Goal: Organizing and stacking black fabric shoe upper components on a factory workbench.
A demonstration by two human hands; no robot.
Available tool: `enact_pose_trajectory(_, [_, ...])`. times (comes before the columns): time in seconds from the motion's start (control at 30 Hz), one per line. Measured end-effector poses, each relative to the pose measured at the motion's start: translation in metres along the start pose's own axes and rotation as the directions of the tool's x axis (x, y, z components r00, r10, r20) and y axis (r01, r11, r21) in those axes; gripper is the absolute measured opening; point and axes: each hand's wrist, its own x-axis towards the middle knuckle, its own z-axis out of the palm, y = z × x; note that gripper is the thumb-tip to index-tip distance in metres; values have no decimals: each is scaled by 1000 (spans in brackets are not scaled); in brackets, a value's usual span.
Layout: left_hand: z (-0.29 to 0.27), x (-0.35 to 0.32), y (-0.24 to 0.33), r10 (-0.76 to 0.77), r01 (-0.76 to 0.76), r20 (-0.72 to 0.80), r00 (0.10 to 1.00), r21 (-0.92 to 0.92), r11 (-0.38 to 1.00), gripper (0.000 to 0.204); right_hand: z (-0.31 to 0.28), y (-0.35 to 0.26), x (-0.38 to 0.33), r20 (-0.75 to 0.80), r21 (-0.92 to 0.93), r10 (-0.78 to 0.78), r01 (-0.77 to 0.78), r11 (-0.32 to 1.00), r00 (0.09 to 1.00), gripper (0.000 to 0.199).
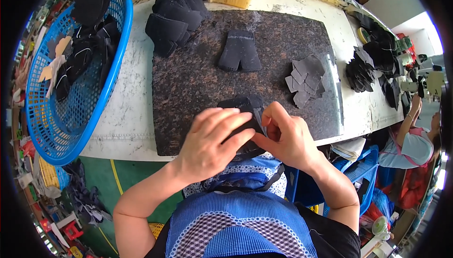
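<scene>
A dark piece of cut material [242, 101] lies near the front edge of the speckled stone slab [188, 88], partly hidden under my hands. My left hand [210, 142] rests over it, fingers stretched and apart, its thumb reaching toward my right fingertips. Pinched closed, my right hand [288, 137] grips the piece along a lighter grey strip or edge [258, 117]. Farther back on the slab sits a black split-leg-shaped piece [239, 52]. A loose pile of small grey pieces [306, 79] is to the right.
Stacked black pieces [174, 17] overlap the slab's back left corner. A blue plastic basket [123, 36] with dark pieces stands at the left. More dark pieces [361, 69] lie on the white table [127, 111] at the right. Another person [408, 140] sits at the far right.
</scene>
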Motion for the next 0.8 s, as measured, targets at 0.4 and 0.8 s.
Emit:
enact_pose_trajectory(0.4, [-27,14,-43,-261,226,-45,964,-372,900,32,-14,66,140,-65,-364,-404,355,861,913,21])
enact_pose_trajectory(0.8, [34,55,-121,-54,58,-71,996,55,997,24,-71,-5,92,-513,87,-143,217,972,846,8])
